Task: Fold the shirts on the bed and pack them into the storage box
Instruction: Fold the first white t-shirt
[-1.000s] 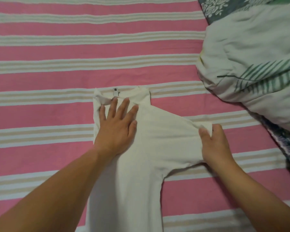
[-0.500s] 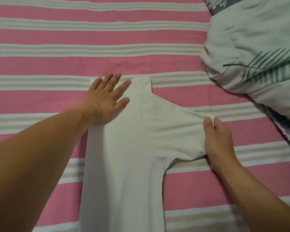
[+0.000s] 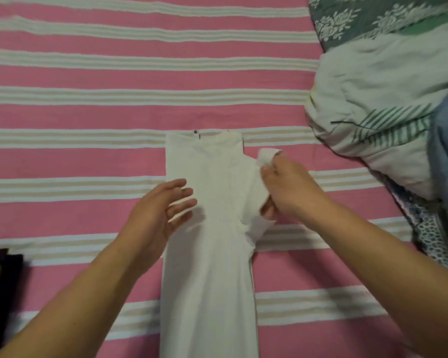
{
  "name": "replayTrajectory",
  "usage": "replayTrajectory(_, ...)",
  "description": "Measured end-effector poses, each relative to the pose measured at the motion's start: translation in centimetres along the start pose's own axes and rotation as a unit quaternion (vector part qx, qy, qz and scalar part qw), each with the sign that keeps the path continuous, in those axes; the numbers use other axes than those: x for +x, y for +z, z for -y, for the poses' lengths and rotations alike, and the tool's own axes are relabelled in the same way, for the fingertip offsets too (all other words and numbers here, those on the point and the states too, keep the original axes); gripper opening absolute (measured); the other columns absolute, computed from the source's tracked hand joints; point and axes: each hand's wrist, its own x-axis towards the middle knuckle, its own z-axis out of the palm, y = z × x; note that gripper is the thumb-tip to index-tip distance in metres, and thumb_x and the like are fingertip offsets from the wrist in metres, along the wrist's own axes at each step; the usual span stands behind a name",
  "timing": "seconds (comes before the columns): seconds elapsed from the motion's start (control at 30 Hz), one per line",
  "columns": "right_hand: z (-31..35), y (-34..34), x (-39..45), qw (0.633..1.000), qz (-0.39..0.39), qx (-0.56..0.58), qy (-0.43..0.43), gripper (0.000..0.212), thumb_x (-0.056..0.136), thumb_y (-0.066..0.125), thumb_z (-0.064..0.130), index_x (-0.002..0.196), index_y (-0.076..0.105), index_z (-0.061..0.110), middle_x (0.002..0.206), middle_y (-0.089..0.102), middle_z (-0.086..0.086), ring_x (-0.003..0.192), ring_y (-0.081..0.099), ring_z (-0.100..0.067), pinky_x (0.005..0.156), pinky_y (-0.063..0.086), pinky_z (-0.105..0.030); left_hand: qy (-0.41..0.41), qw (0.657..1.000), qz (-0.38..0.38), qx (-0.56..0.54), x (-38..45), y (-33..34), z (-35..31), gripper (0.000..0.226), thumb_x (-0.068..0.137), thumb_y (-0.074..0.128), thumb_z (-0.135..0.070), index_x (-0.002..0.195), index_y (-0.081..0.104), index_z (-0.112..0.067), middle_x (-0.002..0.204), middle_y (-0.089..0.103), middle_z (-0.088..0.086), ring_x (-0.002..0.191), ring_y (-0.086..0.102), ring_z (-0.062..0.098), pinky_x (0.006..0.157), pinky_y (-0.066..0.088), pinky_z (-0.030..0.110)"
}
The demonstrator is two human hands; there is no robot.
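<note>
Nearest me, the white shirt (image 3: 207,280) runs as a long narrow strip straight away from my body, its long axis pointing up the bed (image 3: 75,120), hem end out of view below and collar at the far end. Its left side already looks folded in to a straight edge. My left hand (image 3: 163,210) hovers just over that left edge, fingers straight and relaxed, holding nothing. Across the strip, my right hand (image 3: 287,189) pinches the loose right sleeve (image 3: 259,182), lifted off the bed and bunched between thumb and fingers. That sleeve sits on the right of the shirt's body, so I judge the coming move goes leftward, across the long axis, toward my waiting left hand. The right hand is the one on the job; the left only needs to steady the body. Beyond the collar, striped bedding, and a rumpled quilt (image 3: 373,104) far right. No storage box in sight.
</note>
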Motion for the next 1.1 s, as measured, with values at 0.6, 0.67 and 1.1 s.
replayTrajectory(0.6, -3.9, 4.2, 10.1, 0.979, 0.016, -0.194, -0.067, 0.056, 0.097, 0.056, 0.025, 0.15, 0.039, 0.03, 0.142, 0.034, -0.01, 0.123, 0.05, -0.029, 0.108, 0.044, -0.042, 0.311, 0.711, 0.035, 0.63, -0.1, -0.6, 7.7, 0.041, 0.087, 0.069, -0.054, 0.124, 0.067, -0.035, 0.138, 0.052, -0.003, 0.133, 0.038, 0.027, 0.108, 0.033, 0.047)
replayTrajectory(0.67, -3.6, 4.1, 11.7, 0.977, 0.019, -0.203, -0.068, 0.041, 0.098, 0.055, 0.028, 0.139, 0.051, 0.028, 0.13, 0.035, -0.006, 0.109, 0.055, -0.028, 0.1, 0.048, -0.04, 0.342, 0.677, 0.062, 0.649, 0.4, -0.5, 7.7, 0.029, 0.088, 0.07, -0.047, 0.114, 0.072, -0.033, 0.113, 0.064, -0.007, 0.116, 0.051, 0.026, 0.101, 0.031, 0.043)
replayTrajectory(1.1, -5.4, 6.2, 6.9, 0.972, -0.08, -0.106, -0.196, 0.046, 0.087, 0.064, 0.047, 0.128, 0.055, 0.026, 0.121, 0.042, 0.008, 0.103, 0.052, -0.009, 0.094, 0.045, -0.029, 0.404, 0.703, 0.035, 0.584, -0.1, -1.4, 8.1, 0.023, 0.089, 0.069, -0.025, 0.111, 0.063, -0.019, 0.116, 0.054, 0.0, 0.109, 0.048, 0.021, 0.09, 0.038, 0.033)
